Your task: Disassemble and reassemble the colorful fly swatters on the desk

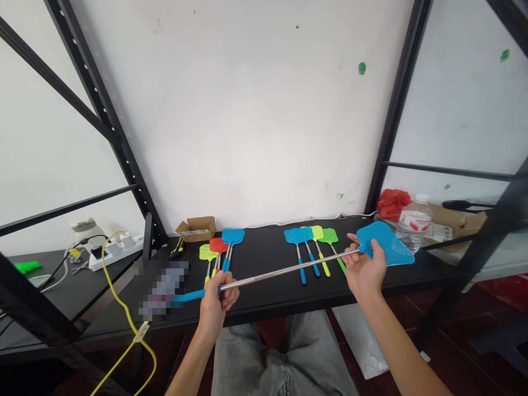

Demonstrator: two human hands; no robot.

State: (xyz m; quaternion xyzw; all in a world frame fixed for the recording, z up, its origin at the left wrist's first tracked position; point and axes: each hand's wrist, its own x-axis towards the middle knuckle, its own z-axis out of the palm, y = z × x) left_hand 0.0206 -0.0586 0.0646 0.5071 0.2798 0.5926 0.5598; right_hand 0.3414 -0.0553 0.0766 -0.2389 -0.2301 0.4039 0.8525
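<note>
A blue fly swatter [284, 270] with an extended metal rod is held across the front of the black shelf. My left hand [218, 297] is closed round the swatter's blue handle, where it meets the rod. At the other end, my right hand [366, 269] grips the rod just below the mesh head, its thumb against the blue mesh. Beyond my left hand lies a group of short swatters with yellow, red and blue heads [233, 236]. Behind the rod, a second group has blue, yellow and green heads [329, 236]; their handles point toward me.
A small open cardboard box [198, 230] and a yellow-black cutter [177, 248] sit at the back left. A power strip [117, 252] and yellow cable [119, 297] are farther left. A plastic bottle [414, 220] and red bag [394, 204] stand right, near black posts.
</note>
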